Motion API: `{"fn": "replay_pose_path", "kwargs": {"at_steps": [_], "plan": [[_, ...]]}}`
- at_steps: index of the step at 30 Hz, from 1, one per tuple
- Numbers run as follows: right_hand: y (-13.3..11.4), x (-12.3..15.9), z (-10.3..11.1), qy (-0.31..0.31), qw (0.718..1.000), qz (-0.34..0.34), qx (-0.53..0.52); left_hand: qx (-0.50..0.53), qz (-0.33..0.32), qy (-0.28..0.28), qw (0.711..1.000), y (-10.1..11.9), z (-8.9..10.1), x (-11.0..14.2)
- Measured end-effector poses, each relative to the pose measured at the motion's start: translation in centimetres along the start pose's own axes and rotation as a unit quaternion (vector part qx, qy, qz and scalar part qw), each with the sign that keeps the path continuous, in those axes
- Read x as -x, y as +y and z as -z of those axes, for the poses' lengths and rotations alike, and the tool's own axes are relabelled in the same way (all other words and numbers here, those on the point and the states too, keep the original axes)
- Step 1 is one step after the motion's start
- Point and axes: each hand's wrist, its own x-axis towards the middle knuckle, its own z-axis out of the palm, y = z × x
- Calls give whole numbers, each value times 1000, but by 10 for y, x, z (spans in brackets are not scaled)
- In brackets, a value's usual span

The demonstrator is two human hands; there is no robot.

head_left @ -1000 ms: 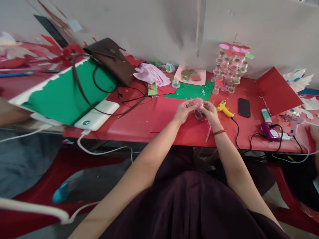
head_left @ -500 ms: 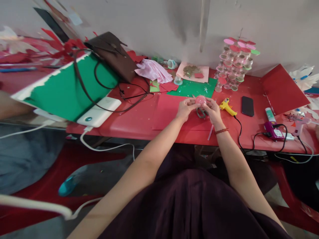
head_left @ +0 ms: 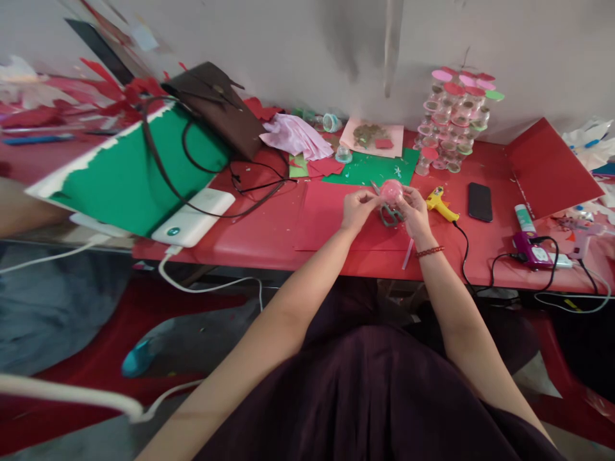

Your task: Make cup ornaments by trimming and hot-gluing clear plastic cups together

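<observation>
In the head view my right hand [head_left: 416,212] grips a small clear plastic cup with a round pink top [head_left: 391,191], holding it above the red paper sheets [head_left: 321,221]. My left hand [head_left: 358,210] is closed in a pinch just left of the cup; what its fingertips hold, if anything, is too small to make out. Beneath the cup lie scissors with green handles [head_left: 388,218], their blade tip poking out beyond my fingers. A yellow glue gun [head_left: 441,203] rests to the right of my right hand.
A hanging stack of clear cups with coloured discs [head_left: 451,121] stands at the back. To the right are a phone [head_left: 480,202] and a purple power adapter [head_left: 532,251] with cords. At left lie a brown bag [head_left: 216,105], a white power bank [head_left: 195,216] and a green board [head_left: 120,166].
My left fingers have come off the pink-topped cup and drawn slightly left. The cup stays in my right hand, now more exposed, and the scissors show more. The view has shifted slightly.
</observation>
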Motion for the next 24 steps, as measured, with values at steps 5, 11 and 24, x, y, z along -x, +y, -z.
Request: {"fn": "replay_pose_path", "kwargs": {"at_steps": [5, 11, 24], "plan": [[-4, 1, -1, -6, 1000, -13, -19, 122, 42, -5, 992, -1, 3, -4], [-7, 4, -5, -41, 998, 26, 41, 167, 91, -137, 972, 3, 4, -1], [-10, 6, -7, -11, 995, 52, 83, 144, 113, -122, 975, -2, 9, -2]]}}
